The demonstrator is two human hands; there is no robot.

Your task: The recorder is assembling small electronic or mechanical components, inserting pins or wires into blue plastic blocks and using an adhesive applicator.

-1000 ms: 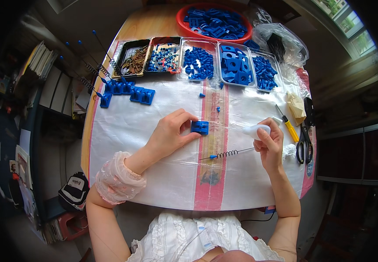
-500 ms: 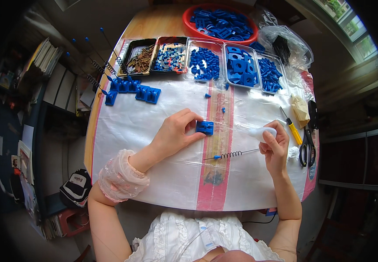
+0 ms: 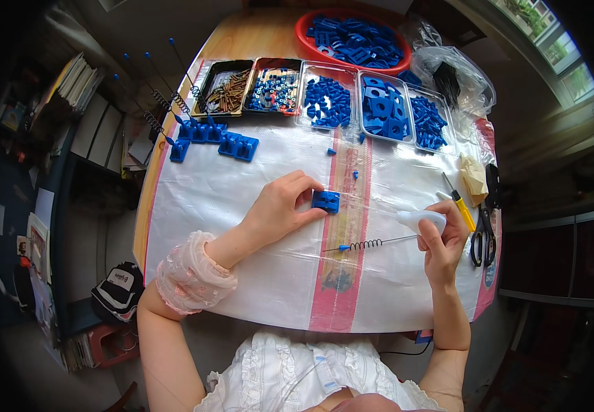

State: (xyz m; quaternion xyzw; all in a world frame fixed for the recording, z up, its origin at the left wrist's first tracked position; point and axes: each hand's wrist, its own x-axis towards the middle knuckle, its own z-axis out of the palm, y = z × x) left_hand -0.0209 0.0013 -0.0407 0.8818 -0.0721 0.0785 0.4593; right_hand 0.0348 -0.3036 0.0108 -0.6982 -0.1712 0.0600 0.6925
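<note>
My left hand (image 3: 287, 204) pinches a small blue plastic base (image 3: 326, 201) between thumb and fingers, on the table's middle. In my right hand (image 3: 444, 240) is a white squeeze bottle (image 3: 423, 220), its narrow tip turned left toward the base but apart from it. A thin dark rod with a coil spring (image 3: 367, 244) and a blue tip at its left end stretches to my right fingers; whether they also grip it, I cannot tell. Two small blue pieces, a cone (image 3: 331, 152) and a smaller bit (image 3: 355, 175), lie beyond the base.
Along the back stand trays of brass-coloured screws (image 3: 228, 91), small nuts (image 3: 274, 91) and blue parts (image 3: 327, 101). Behind them is a red basin (image 3: 302, 34). Blue bases with spring rods (image 3: 204, 132) stand at left. A yellow-handled screwdriver (image 3: 463, 209) and black scissors (image 3: 484, 244) lie right.
My right hand has drawn the squeeze bottle slightly right and toward me. My left hand keeps its hold on the blue base. The whole view has shifted a little.
</note>
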